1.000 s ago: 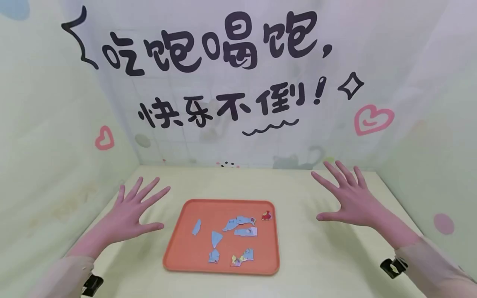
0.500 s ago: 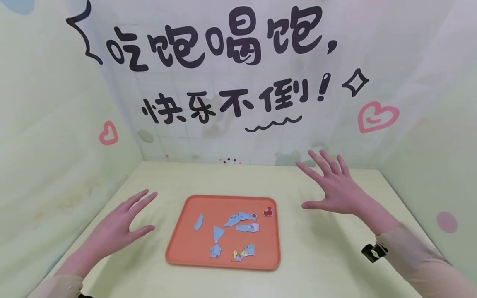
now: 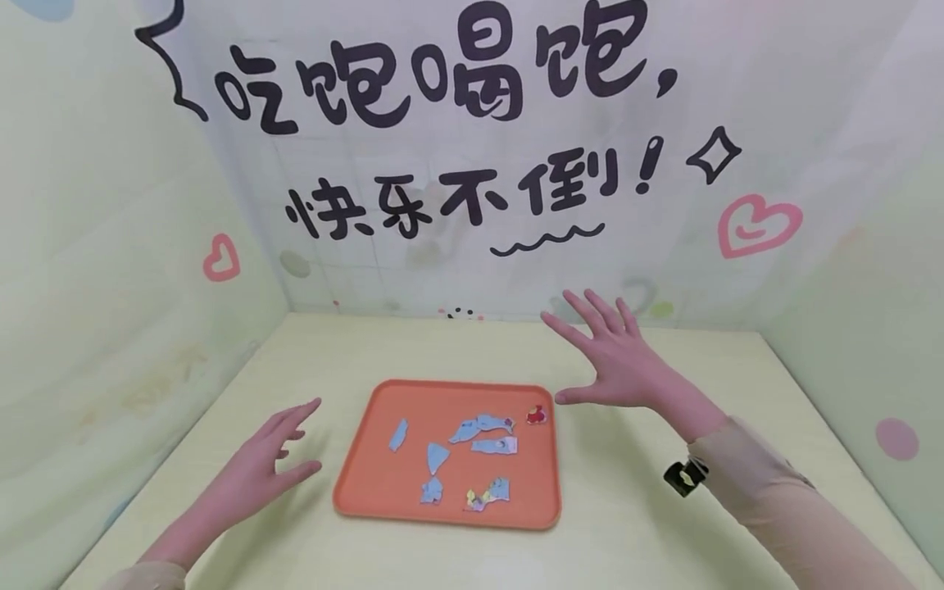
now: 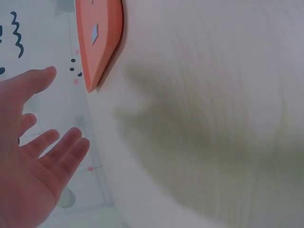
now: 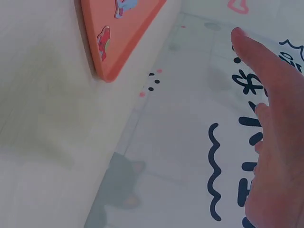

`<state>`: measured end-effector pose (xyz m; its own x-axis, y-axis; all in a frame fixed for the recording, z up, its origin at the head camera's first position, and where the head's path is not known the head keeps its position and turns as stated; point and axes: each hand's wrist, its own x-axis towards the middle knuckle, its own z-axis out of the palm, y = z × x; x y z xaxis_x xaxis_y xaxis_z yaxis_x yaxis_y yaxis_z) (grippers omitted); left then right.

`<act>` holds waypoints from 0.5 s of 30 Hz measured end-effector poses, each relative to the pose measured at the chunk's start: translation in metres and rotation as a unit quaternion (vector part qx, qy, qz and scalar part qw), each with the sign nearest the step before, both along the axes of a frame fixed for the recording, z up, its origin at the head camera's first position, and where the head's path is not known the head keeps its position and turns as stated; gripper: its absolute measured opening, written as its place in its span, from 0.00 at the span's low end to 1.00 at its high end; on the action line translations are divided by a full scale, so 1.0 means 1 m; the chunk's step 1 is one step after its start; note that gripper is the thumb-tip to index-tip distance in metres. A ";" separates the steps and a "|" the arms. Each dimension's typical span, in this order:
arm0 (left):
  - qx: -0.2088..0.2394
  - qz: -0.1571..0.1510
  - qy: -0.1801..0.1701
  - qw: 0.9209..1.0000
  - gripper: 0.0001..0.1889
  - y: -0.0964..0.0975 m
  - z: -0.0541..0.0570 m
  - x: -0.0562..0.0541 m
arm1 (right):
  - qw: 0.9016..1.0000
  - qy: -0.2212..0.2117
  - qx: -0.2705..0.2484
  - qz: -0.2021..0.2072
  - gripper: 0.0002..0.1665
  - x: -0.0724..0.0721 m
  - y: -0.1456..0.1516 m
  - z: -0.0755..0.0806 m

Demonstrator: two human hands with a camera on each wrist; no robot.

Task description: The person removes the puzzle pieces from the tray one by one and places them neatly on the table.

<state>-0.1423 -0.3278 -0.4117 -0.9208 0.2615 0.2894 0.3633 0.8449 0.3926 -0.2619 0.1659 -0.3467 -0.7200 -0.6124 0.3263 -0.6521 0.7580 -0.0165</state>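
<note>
An orange tray lies on the table, bearing several torn-looking, printed flat pieces. Most are light blue, such as the triangular piece and the narrow strip. A small red piece lies in the tray's back right corner. At the lower right is a yellow and blue piece. My left hand hovers left of the tray, fingers loosely bent and thumb apart, holding nothing. Near the back right corner my right hand is raised above the table with fingers spread, also holding nothing.
The pale table is enclosed by printed fabric walls on the left, right and back. Large black lettering covers the back wall. A black wrist device sits at the right sleeve.
My right hand has moved left toward the tray, fingers still spread. The left hand has turned and its fingers have drawn closer together. The pieces stay put on the tray as the view shifts slightly.
</note>
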 end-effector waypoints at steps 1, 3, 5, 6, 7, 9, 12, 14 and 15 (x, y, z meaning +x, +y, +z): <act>0.020 -0.002 -0.022 1.000 0.44 0.001 -0.003 0.001 | 1.000 0.000 -0.001 0.003 0.65 -0.001 -0.004 -0.001; 0.055 -0.007 -0.063 0.996 0.44 0.003 -0.009 0.003 | 1.000 0.001 -0.002 0.009 0.66 -0.003 -0.013 -0.004; 0.085 -0.009 -0.098 0.992 0.43 0.005 -0.014 0.004 | 1.000 -0.002 -0.001 0.017 0.67 -0.005 -0.021 -0.007; 0.097 -0.009 -0.113 0.989 0.43 0.005 -0.017 0.005 | 1.000 -0.007 -0.002 0.021 0.67 -0.006 -0.025 -0.008; 0.107 -0.007 -0.128 0.986 0.43 0.006 -0.019 0.006 | 1.000 -0.010 -0.002 0.025 0.66 -0.006 -0.029 -0.010; 0.121 0.000 -0.153 0.981 0.43 0.007 -0.023 0.007 | 0.999 -0.019 -0.004 0.031 0.65 -0.007 -0.036 -0.014; 0.151 0.026 -0.200 0.968 0.42 0.010 -0.027 0.009 | 0.999 -0.032 -0.014 0.039 0.64 -0.009 -0.045 -0.020; 0.181 0.034 -0.229 0.956 0.42 0.011 -0.030 0.009 | 0.998 -0.039 -0.022 0.046 0.64 -0.011 -0.050 -0.024; 0.196 0.033 -0.244 0.949 0.41 0.011 -0.032 0.010 | 0.998 -0.041 -0.026 0.049 0.64 -0.011 -0.053 -0.026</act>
<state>-0.1325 -0.3167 -0.4434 -0.9809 0.1586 -0.1123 0.0087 0.6131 0.7900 -0.2729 0.1131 -0.3722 -0.6827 -0.6655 0.3017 -0.7182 0.6872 -0.1094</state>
